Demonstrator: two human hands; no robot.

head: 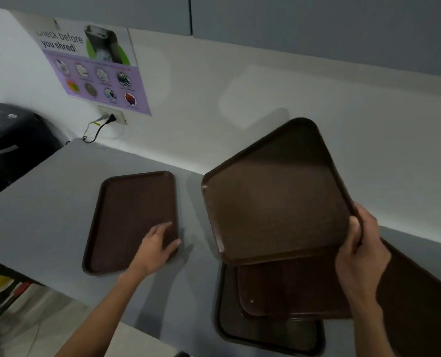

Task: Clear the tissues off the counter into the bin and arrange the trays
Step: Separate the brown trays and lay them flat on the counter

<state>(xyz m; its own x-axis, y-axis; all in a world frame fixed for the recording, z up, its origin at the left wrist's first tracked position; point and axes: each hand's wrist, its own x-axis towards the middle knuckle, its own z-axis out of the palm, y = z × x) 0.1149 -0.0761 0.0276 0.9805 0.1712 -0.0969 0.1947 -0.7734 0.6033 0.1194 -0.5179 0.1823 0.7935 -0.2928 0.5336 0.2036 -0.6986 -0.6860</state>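
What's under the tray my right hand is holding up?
Beneath the lifted tray, an upper tray lies askew on a lower tray; their far ends are hidden.

grey counter (pixel 47 202) runs along a white wall (pixel 240 86). a brown left tray (pixel 126 215) lies flat on it, its long side running back toward the wall. apart to the right, near the front edge, lies a bottom tray (pixel 265 333) with a second tray (pixel 291 292) skewed on top. a far tray (pixel 420 305) is cut off at right; what it rests on cannot be told.
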